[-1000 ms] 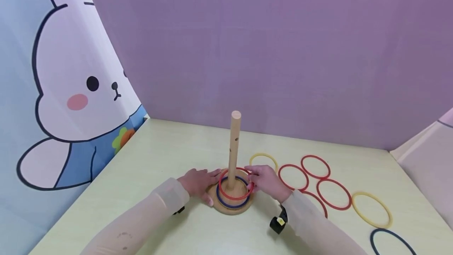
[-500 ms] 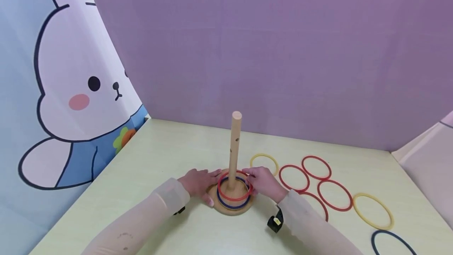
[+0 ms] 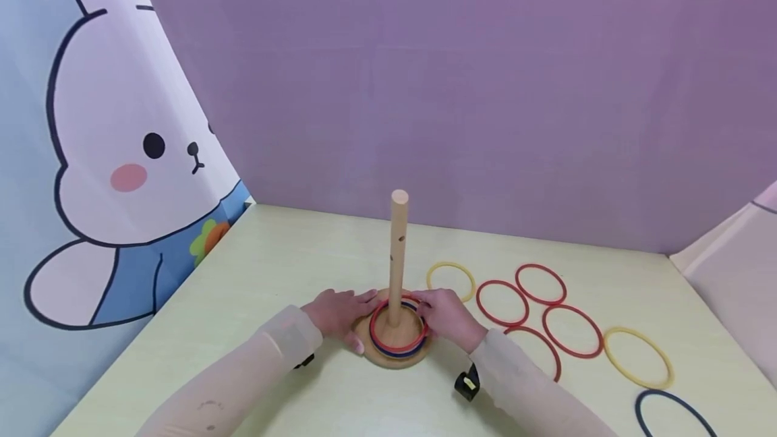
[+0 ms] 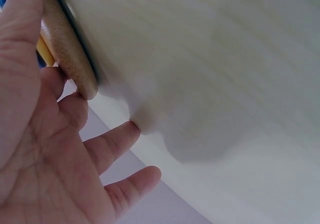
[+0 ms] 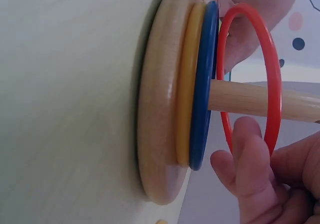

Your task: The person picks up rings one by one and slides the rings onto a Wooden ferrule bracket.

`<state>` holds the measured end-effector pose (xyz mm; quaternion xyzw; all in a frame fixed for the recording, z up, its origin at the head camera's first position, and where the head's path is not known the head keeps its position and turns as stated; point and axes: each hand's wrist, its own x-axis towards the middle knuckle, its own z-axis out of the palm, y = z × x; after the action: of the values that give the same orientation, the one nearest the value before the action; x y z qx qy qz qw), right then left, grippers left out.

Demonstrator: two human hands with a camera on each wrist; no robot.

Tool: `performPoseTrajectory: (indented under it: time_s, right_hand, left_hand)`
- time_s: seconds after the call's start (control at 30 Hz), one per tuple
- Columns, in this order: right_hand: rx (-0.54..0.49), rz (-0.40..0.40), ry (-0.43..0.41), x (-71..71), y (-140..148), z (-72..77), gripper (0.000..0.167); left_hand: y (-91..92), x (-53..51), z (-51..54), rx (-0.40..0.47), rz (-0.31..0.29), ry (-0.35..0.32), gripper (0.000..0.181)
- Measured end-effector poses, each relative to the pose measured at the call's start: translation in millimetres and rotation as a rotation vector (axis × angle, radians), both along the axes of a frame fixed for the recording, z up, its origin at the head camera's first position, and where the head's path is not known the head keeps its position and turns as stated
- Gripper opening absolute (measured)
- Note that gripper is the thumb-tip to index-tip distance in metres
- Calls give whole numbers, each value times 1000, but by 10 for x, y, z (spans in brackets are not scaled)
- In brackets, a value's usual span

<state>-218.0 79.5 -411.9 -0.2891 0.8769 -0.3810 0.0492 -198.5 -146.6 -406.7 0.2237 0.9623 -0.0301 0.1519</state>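
A wooden peg [image 3: 397,248] rises upright from a round wooden base [image 5: 160,93]. Low around the peg, a yellow ring [image 5: 189,83] lies against the base with a blue ring [image 5: 204,83] on top of it. My right hand [image 3: 449,319] pinches a red ring [image 5: 273,83] that encircles the peg. It is tilted and stands partly apart from the blue ring in the right wrist view. On the base's left edge, my left hand [image 3: 338,315] grips with its thumb in front and its first fingers behind; its other two fingers are spread out.
Right of the base, several loose rings lie flat on the table [image 3: 291,248]: a yellow ring [image 3: 450,264], several red ones including one red ring [image 3: 502,282], another yellow ring [image 3: 669,369] and a dark blue ring [image 3: 674,398]. A purple cloth [image 3: 425,100] hangs behind.
My right hand has lowered the red ring along the peg and shifted it slightly left, closer to the blue ring. My left hand stays on the base.
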Motion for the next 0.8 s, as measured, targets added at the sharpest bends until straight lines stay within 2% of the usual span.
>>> performPoseTrajectory:
  time_s: [0.43, 0.63, 0.8]
  right_hand:
    - [56, -53, -41, -30, -32, 30, 24]
    - [92, -55, -46, -53, -20, 16, 20]
    - [78, -46, -25, -64, 11, -4, 19]
  left_hand:
    - [-25, 9, -27, 3, 4, 13, 94]
    - [-26, 5, -23, 11, -3, 11, 94]
    - [-13, 2, -19, -8, -7, 14, 94]
